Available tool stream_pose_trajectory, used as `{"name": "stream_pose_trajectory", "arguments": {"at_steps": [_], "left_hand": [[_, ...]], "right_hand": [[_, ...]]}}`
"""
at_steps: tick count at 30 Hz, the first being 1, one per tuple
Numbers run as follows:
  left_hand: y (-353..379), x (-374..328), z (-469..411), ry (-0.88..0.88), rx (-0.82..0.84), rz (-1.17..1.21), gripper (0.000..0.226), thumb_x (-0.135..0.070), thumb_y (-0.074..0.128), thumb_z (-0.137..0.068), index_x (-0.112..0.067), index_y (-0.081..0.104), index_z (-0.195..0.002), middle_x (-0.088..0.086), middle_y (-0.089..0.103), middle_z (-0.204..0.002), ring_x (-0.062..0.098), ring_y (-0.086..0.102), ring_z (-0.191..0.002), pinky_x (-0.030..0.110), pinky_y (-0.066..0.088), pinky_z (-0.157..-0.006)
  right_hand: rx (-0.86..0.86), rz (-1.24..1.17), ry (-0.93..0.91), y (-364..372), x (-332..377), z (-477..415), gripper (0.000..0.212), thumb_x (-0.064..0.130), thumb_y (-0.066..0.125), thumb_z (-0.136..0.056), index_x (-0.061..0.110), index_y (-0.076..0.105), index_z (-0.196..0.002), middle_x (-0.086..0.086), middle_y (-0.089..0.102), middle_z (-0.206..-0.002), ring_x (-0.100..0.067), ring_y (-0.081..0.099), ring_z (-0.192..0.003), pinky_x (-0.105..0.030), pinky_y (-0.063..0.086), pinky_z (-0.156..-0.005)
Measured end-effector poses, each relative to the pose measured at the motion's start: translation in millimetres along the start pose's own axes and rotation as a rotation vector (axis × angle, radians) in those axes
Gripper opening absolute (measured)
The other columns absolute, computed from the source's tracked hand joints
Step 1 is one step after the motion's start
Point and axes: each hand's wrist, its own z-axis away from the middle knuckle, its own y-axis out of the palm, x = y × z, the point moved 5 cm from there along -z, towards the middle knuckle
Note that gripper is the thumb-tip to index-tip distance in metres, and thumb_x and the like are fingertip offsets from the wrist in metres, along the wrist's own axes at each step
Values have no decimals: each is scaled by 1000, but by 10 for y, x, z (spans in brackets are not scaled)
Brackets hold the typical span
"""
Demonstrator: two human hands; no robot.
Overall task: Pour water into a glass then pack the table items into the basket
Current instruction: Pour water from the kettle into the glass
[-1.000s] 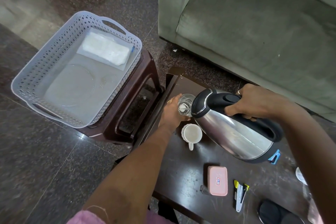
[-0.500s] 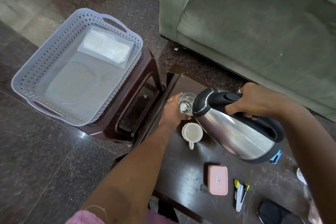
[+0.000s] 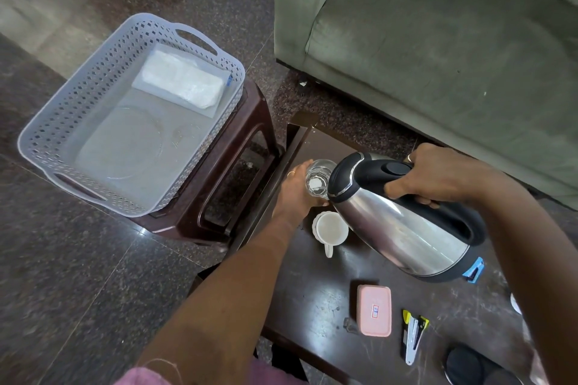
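our right hand [image 3: 444, 176] tilts kettle [image 3: 403, 228] over glass [image 3: 317, 180] gripped by our left hand [image 3: 295, 194]; cup [image 3: 330, 228] beside it.

Basket [image 3: 93, 84] on stool [image 3: 237, 134], left of table [image 3: 312, 291]. On table: glass [image 3: 317, 178] far-left, cup [image 3: 330, 226] just before it, box [image 3: 374, 310] nearer. Kettle [image 3: 403, 234] right of glass. Sofa [image 3: 438, 56] behind.

Soft, diffuse light fills the scene, brightest at the upper left, where a pale patch of glare lies on the polished floor [image 3: 40, 9]. The dark surface [image 3: 312, 316] carries a dull sheen, the steel kettle [image 3: 403, 237] shows smeared reflections, and shadows are faint and soft-edged. Focus is sharp in the middle, but the wide lens bends straight lines near the edges, as on the sofa [image 3: 438, 40].
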Motion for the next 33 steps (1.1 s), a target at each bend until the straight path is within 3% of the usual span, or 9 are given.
{"name": "stream_pose_trajectory", "arguments": {"at_steps": [7,14,33], "left_hand": [[-1,2,2,-4,-1,3,94,-15,87,-57,-16,38,-138,5,50,-138,20,43,-129,32,34,-108],[2,6,-8,-6,2,-19,96,-16,88,-55,-16,38,-137,4,51,-137,19,43,-129,26,32,-105],[-14,3,19,-32,-10,20,96,-13,88,-54,-16,39,-137,7,51,-135,20,46,-126,26,35,-102]], "right_hand": [[1,-7,-2,2,-23,-27,27,31,66,-62,12,50,-54,2,49,-30,-13,45,-29,-25,37,-49],[13,-18,-2,10,-37,-30,28,30,66,-63,12,48,-52,2,48,-29,-13,43,-28,-25,36,-47],[9,-71,15,3,-79,-3,33,27,66,-60,13,45,-40,-1,48,-29,-14,41,-27,-24,37,-48]]}}
